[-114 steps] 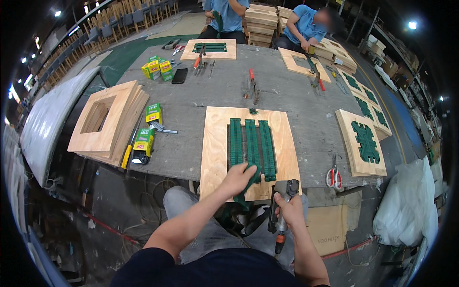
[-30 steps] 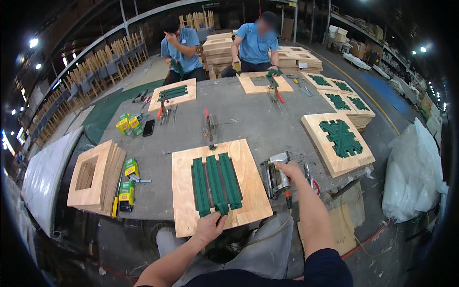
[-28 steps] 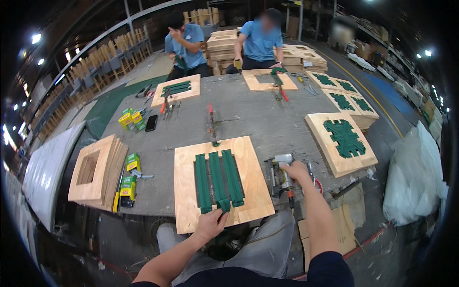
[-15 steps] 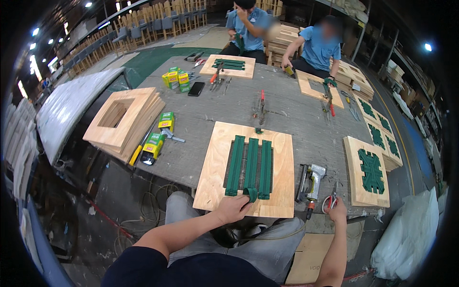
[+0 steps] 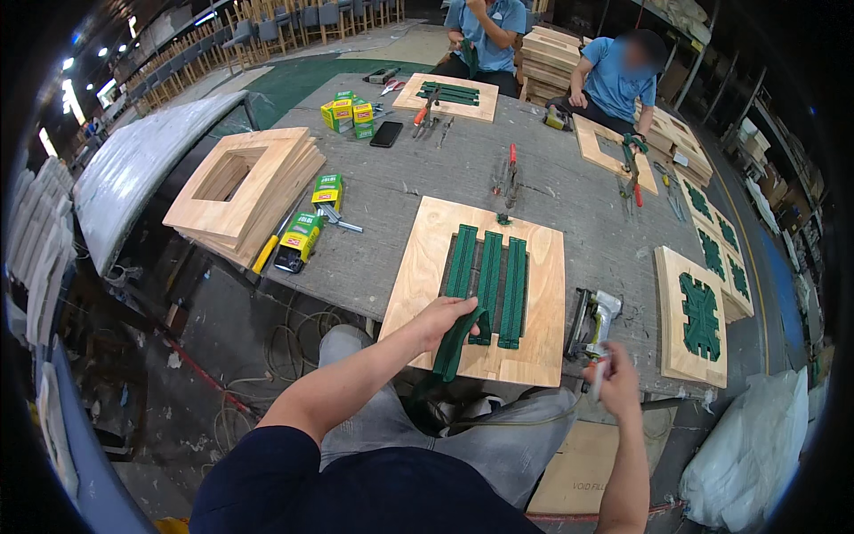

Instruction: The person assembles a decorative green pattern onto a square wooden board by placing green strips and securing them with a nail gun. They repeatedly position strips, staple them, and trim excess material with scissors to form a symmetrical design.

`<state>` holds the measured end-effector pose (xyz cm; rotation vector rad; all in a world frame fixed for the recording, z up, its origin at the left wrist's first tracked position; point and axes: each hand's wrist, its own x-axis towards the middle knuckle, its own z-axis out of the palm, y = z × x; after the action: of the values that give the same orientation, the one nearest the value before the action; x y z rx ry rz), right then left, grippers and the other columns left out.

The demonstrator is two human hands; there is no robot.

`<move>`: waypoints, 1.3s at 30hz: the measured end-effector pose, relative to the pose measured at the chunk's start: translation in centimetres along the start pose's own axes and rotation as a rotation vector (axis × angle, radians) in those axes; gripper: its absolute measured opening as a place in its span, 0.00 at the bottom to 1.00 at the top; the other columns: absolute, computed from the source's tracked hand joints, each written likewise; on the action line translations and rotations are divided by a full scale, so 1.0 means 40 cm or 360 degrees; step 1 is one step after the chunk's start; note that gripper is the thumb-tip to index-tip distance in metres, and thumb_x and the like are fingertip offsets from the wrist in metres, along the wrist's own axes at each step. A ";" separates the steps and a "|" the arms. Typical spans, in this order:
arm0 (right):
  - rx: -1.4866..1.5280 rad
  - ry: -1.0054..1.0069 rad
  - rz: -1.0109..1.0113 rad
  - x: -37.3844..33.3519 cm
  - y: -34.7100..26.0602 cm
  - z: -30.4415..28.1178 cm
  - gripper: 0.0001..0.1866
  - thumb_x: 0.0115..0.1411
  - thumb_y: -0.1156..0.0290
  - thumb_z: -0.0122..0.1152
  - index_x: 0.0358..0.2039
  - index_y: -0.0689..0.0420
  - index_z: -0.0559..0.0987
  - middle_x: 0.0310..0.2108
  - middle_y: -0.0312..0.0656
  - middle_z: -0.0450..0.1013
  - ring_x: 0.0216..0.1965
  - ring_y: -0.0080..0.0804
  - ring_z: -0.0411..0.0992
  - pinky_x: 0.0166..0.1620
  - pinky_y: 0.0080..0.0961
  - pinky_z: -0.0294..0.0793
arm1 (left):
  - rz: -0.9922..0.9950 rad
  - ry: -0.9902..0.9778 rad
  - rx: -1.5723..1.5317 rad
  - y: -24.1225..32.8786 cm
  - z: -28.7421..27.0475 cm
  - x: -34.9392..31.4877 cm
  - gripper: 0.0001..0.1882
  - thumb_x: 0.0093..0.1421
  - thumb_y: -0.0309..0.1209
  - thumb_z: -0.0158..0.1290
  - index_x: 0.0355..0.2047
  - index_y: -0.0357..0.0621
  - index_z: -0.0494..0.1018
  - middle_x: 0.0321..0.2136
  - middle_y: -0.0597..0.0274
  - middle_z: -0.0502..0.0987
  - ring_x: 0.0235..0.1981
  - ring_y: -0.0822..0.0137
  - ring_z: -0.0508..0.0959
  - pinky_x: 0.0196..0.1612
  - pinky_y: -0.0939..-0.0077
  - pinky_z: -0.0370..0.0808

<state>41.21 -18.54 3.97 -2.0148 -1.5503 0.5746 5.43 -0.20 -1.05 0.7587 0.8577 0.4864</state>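
A square light-wood panel (image 5: 544,307) lies in front of me, three green webbing straps (image 5: 487,285) running across its cut-out opening. My left hand (image 5: 445,320) is over the panel's near left part, closed on a loose length of green webbing (image 5: 452,349) whose lower part hangs past the near edge. On the right, my right hand (image 5: 618,384) is closed round the red-and-white handles of a pair of scissors (image 5: 599,374), blurred by motion. Just beyond that hand a pneumatic staple gun (image 5: 603,316) rests on the grey table (image 5: 374,200).
Stacked wooden frames (image 5: 280,191) stand at the left beside yellow-green boxes (image 5: 302,233). At right, panels with woven green webbing (image 5: 703,316) are piled up. Pliers with a red handle (image 5: 512,165) lie beyond my panel. Two people in blue shirts (image 5: 614,78) sit across the table.
My left hand has lifted, drawing out a longer length of webbing that now hangs down. My right hand has raised the scissors off the table. The whole view has shifted slightly.
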 end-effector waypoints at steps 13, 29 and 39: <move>-0.1068 -0.0653 -0.0870 0.137 -0.196 0.181 0.30 0.58 0.42 0.65 0.52 0.49 0.76 0.36 0.49 0.79 0.40 0.50 0.80 0.42 0.45 0.78 | 0.0127 -0.0089 0.0261 0.012 0.038 -0.030 0.18 0.73 0.43 0.52 0.38 0.40 0.78 0.27 0.63 0.80 0.25 0.73 0.80 0.28 0.74 0.78; -0.0930 -0.0768 -0.0869 0.162 -0.231 0.224 0.25 0.58 0.46 0.66 0.47 0.49 0.74 0.33 0.48 0.79 0.38 0.51 0.80 0.39 0.47 0.77 | 0.0106 -0.0212 0.0365 0.011 0.083 -0.047 0.17 0.74 0.42 0.50 0.38 0.39 0.76 0.23 0.61 0.78 0.23 0.70 0.79 0.28 0.72 0.79; 0.0004 0.0492 0.0209 0.074 -0.020 0.143 0.24 0.59 0.58 0.69 0.53 0.50 0.75 0.37 0.48 0.82 0.37 0.50 0.81 0.40 0.43 0.79 | 0.0172 -0.0154 -0.0451 -0.072 -0.023 -0.248 0.10 0.70 0.29 0.54 0.48 0.38 0.71 0.38 0.51 0.82 0.39 0.54 0.84 0.49 0.56 0.82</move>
<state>37.80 -14.65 0.03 -2.0993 -1.2411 0.2943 -0.76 -8.21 1.23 0.5642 0.6428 0.6472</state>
